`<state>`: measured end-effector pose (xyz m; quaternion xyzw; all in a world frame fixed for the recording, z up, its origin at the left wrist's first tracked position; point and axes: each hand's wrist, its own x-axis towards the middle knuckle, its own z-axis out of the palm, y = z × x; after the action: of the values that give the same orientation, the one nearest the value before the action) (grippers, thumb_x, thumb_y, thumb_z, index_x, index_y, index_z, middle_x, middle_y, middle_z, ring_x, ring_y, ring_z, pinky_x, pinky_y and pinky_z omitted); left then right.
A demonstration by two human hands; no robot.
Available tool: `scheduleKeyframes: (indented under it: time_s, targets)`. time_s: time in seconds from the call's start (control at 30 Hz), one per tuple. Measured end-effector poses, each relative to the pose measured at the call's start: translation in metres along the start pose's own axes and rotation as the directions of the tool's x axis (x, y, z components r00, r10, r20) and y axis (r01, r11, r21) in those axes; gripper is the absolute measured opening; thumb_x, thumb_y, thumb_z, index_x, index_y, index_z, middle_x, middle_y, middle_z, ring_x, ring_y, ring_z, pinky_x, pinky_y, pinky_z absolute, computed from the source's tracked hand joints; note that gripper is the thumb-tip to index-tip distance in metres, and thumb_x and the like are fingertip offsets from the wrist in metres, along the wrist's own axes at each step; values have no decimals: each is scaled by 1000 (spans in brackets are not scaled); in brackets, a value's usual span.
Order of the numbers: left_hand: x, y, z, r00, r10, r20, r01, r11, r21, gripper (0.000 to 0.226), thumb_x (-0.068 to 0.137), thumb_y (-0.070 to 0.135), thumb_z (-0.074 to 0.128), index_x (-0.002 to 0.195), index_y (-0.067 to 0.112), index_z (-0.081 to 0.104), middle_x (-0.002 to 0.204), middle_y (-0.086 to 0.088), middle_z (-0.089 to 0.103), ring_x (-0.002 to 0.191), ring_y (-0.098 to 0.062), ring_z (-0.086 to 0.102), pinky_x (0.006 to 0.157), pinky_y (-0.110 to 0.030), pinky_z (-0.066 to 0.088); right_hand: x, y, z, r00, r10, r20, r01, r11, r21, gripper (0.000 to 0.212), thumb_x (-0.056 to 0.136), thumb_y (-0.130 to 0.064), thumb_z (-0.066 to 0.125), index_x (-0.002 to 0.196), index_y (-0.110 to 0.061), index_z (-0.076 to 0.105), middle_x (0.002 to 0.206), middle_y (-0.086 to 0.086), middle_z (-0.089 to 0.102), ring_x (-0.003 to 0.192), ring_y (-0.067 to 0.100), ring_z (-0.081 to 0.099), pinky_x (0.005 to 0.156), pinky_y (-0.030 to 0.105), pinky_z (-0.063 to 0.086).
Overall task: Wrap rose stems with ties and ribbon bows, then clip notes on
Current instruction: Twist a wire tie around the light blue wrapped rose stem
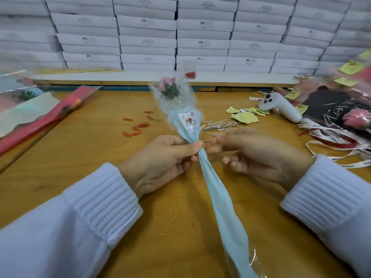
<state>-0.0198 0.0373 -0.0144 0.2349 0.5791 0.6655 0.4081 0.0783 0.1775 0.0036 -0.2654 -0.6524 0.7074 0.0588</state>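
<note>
My one camera sits on my head, facing forward and down, close above my left fingers (189,146) and right fingers (222,138) over the surface (80,157).

**Behind and Around the Bench**

Stacked high along the back: flat white boxes (202,43) in neat columns, several stamped "SGS". Just below them, a long white ledge (140,76), with a small clear packet (190,74) of something red standing near its middle. In front, an orange-brown wooden table (90,157). Lying on it at right, a white pistol-shaped handheld device (279,106) with dark buttons.
</note>
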Motion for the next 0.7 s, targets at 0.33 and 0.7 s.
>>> scheduleKeyframes:
  time_s: [0.33,0.7]
  targets:
    - [-1,1,0,999,-15,45,12,999,48,26,82,9,63,58,11,74,59,0,60,50,-2,51,53,-13,45,69,3,-35,868,-448,-215,-57,340,-939,21,89,-34,61,101,-17,65,88,-1,57,83,18,53,68,29,41]
    - [-2,0,1,1000,-14,19,13,999,36,16,84,9,62,71,6,70,59,1,60,50,-3,51,53,-14,45,76,7,-41,826,-509,-243,-25,398,-917,11,91,-21,60,84,-16,65,86,2,62,80,18,54,69,30,41]
